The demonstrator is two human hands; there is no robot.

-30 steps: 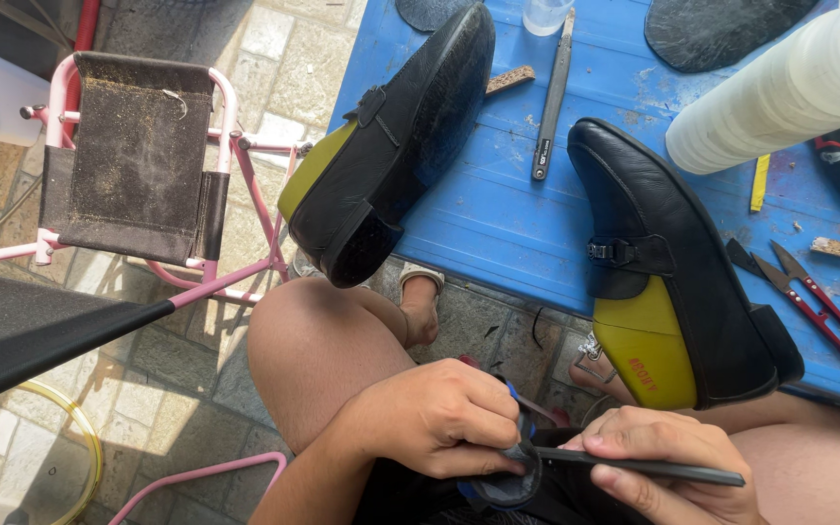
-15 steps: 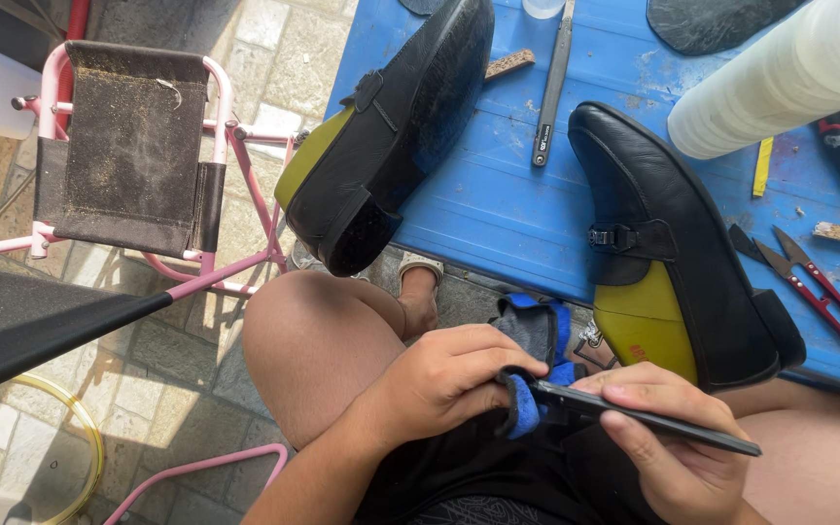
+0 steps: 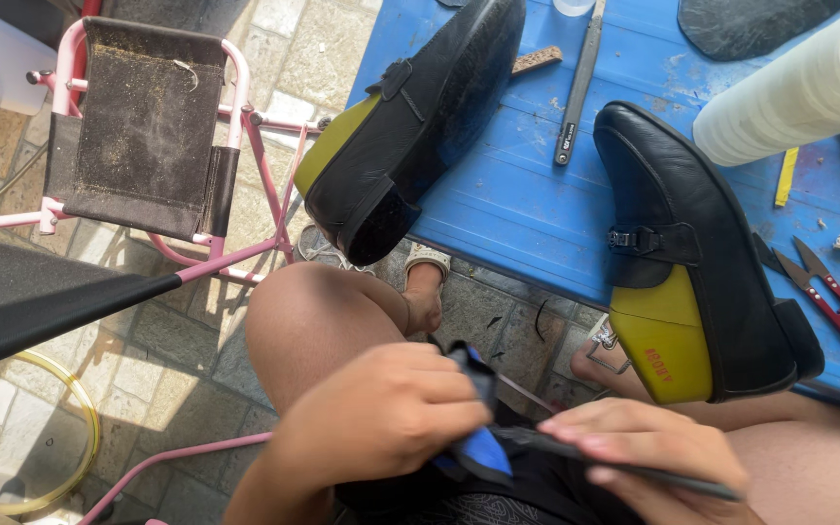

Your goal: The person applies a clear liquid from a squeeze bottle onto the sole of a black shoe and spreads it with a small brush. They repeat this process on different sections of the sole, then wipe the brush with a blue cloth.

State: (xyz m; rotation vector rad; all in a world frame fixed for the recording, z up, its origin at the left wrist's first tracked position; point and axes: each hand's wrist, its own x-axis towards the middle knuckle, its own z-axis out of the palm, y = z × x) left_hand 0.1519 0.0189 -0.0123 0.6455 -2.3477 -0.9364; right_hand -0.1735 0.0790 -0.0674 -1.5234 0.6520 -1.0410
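The left hand (image 3: 381, 423) was closed around a small blue-and-black piece (image 3: 478, 437), seemingly a pad or folded cloth, pinching it between thumb and fingers above the person's lap. The right hand (image 3: 648, 452) gripped a slim dark tool (image 3: 624, 470), long and flat like a blade or file, its near end meeting the blue piece just between the two hands.

The blue piece looked soft and light, bending where the fingers pressed, so it would likely squash or slip unless held firmly at its folded edge. The tool seemed stiff, thin and light; its shaft appeared the safer place to hold, since whether its edge was sharp could not be told.

Beyond the hands, the blue desk (image 3: 527, 204) carried two black leather shoes with yellow insoles: one (image 3: 420, 126) ahead of the left hand, overhanging the desk edge, the other (image 3: 702, 262) just ahead of the right hand. Both looked sturdy and fairly heavy. Farther right lay red-handled snips (image 3: 833, 297), and a metal file (image 3: 577, 92) lay between the shoes. A pink-framed folding stool (image 3: 148, 126) stood well to the left.
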